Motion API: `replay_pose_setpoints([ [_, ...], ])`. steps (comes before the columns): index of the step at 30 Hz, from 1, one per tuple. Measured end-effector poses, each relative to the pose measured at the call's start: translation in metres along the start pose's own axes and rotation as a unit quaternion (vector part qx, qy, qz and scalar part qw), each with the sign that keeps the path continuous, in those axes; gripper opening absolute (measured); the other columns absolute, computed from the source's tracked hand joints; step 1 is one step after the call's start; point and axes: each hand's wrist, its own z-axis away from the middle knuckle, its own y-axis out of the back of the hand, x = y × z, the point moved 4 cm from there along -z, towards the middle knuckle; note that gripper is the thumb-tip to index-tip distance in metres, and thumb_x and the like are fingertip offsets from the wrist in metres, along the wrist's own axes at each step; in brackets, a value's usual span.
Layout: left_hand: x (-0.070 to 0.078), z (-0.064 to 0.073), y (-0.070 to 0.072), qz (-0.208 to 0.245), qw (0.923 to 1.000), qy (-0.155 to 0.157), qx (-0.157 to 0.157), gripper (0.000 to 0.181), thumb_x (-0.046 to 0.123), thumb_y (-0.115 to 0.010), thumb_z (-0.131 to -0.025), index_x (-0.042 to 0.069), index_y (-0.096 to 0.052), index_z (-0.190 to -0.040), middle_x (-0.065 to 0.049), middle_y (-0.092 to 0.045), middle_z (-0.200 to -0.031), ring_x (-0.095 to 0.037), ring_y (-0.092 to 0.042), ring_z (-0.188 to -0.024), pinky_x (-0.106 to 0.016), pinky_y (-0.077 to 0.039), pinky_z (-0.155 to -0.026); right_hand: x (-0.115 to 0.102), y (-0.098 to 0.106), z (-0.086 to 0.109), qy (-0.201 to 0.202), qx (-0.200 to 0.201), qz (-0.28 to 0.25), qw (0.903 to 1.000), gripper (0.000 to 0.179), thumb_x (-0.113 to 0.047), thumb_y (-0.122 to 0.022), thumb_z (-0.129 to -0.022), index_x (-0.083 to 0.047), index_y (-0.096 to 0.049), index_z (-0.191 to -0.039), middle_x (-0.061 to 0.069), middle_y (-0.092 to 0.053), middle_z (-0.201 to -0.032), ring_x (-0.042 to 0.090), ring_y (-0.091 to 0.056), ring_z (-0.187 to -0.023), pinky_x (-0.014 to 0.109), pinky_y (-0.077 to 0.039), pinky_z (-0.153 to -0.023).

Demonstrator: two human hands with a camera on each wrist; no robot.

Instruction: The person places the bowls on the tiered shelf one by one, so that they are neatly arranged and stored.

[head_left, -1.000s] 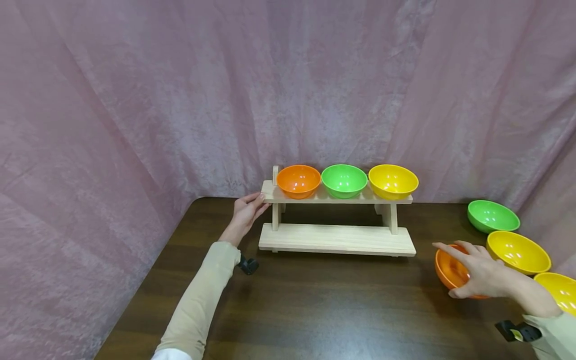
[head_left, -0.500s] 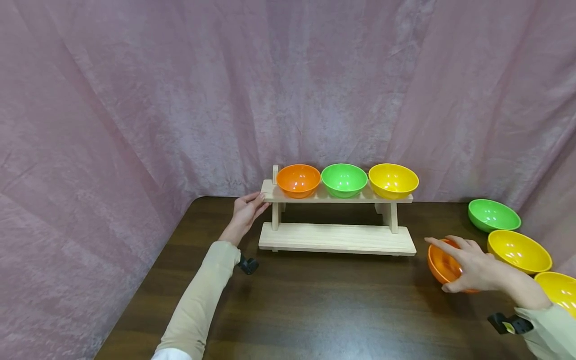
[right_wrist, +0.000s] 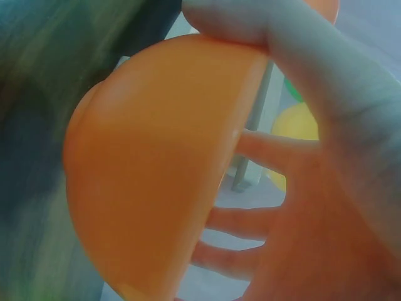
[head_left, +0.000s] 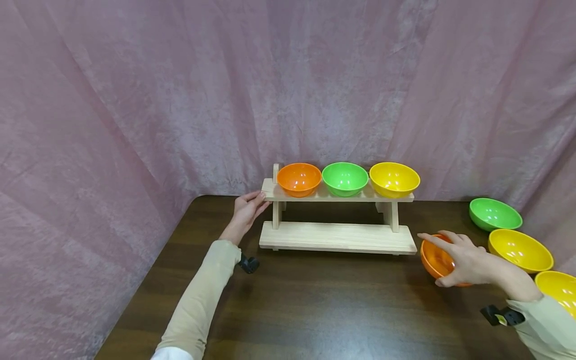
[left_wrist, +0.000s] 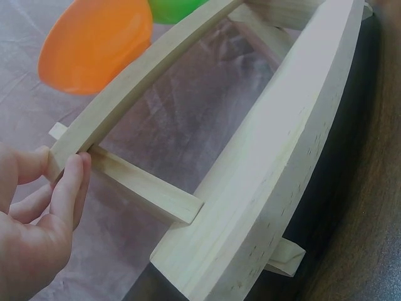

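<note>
A two-tier wooden stand (head_left: pixel 337 237) faces me on the table. Its upper board bears an orange bowl (head_left: pixel 299 181), a green bowl (head_left: pixel 345 180) and a yellow bowl (head_left: pixel 394 181) in a row. My left hand (head_left: pixel 244 215) pinches the left end of that board, thumb and fingers on either side of it in the left wrist view. To the right of the lower board, my right hand (head_left: pixel 472 262) grips a second orange bowl (right_wrist: pixel 150 157) by its rim. That bowl leans a little; whether its base touches the table I cannot tell.
Along the table's right side stand a green bowl (head_left: pixel 495 215), a yellow bowl (head_left: pixel 520 251) and another yellow bowl (head_left: pixel 558 290), cut by the frame edge. A pink curtain (head_left: pixel 315 90) hangs behind the dark wooden table (head_left: pixel 315 300).
My right hand has carried the orange bowl leftward and slightly away from me, closer to the stand's lower board. The left hand keeps its place on the upper board.
</note>
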Motion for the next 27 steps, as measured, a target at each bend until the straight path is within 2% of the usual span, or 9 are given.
replay_pose_setpoints([
  [4,0.001,0.000,-0.001,-0.004,1.0000,-0.001,0.000,0.045,0.005,-0.056,-0.097,-0.010,-0.045,-0.138,-0.021,-0.047,-0.134,-0.009,-0.066,-0.086,-0.019,-0.059,-0.085,-0.002,0.001,-0.002,0.004,-0.004,-0.004,1.0000,0.102,-0.045,-0.088,-0.059,-0.024,-0.035,-0.144,0.030,-0.037,-0.136,0.052,-0.038,-0.115,0.077,-0.047,-0.068],
  [11,0.001,0.000,-0.001,-0.006,1.0000,0.004,0.002,0.045,0.005,-0.055,-0.097,-0.009,-0.044,-0.138,-0.021,-0.046,-0.135,-0.009,-0.066,-0.086,-0.019,-0.059,-0.086,-0.005,0.005,-0.004,0.012,0.003,0.004,0.9999,0.103,-0.044,-0.088,-0.059,-0.024,-0.035,-0.144,0.029,-0.037,-0.135,0.050,-0.039,-0.114,0.072,-0.049,-0.066],
  [19,0.005,0.000,-0.002,-0.007,1.0000,0.001,0.004,0.045,0.005,-0.055,-0.097,-0.008,-0.044,-0.139,-0.021,-0.046,-0.135,-0.007,-0.067,-0.081,-0.017,-0.059,-0.081,-0.009,0.010,-0.011,0.013,0.002,0.009,0.9999,0.103,-0.045,-0.087,-0.059,-0.022,-0.035,-0.144,0.030,-0.036,-0.137,0.051,-0.038,-0.114,0.075,-0.048,-0.067],
  [27,-0.001,0.000,-0.001,-0.005,1.0000,0.004,0.007,0.045,0.005,-0.054,-0.097,-0.009,-0.044,-0.139,-0.021,-0.046,-0.134,-0.007,-0.067,-0.079,-0.016,-0.060,-0.081,-0.014,0.012,-0.017,0.019,0.000,0.011,0.9998,0.103,-0.047,-0.087,-0.059,-0.023,-0.035,-0.145,0.030,-0.036,-0.137,0.051,-0.038,-0.116,0.074,-0.048,-0.069],
])
